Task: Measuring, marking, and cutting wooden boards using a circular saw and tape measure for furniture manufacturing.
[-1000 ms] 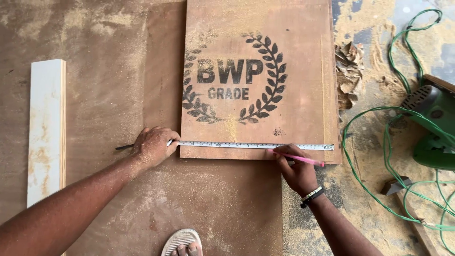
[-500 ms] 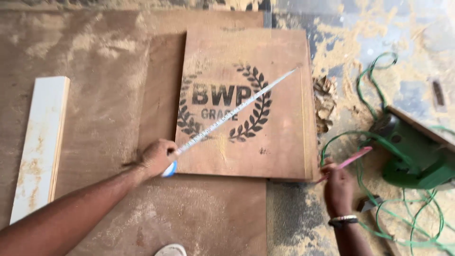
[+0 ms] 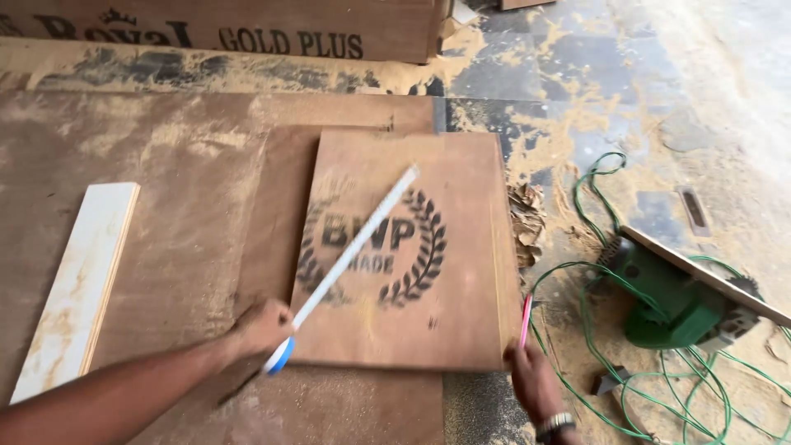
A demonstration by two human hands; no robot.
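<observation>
A square plywood piece (image 3: pixel 461 206) with a stamped wreath mark lies on a larger brown board (image 3: pixel 165 165) on the floor. My left hand (image 3: pixel 259 328) grips a tape measure case (image 3: pixel 278 356) at the piece's near left corner. Its white blade (image 3: pixel 354 247) lies diagonally across the piece, pointing up and to the right. My right hand (image 3: pixel 535 383), with a bracelet at the wrist, holds a pink pencil (image 3: pixel 525 320) upright just off the piece's near right corner.
A white laminate strip (image 3: pixel 74 288) lies at the left on the board. A green power saw (image 3: pixel 671 301) with a tangled green cable (image 3: pixel 593 214) sits at the right among sawdust. A printed plywood sheet's edge (image 3: pixel 247 29) runs along the top.
The tape blade has swung from lying along the piece's near edge to a diagonal. My right hand has lifted the pencil off the piece to its right corner. The view has tilted up.
</observation>
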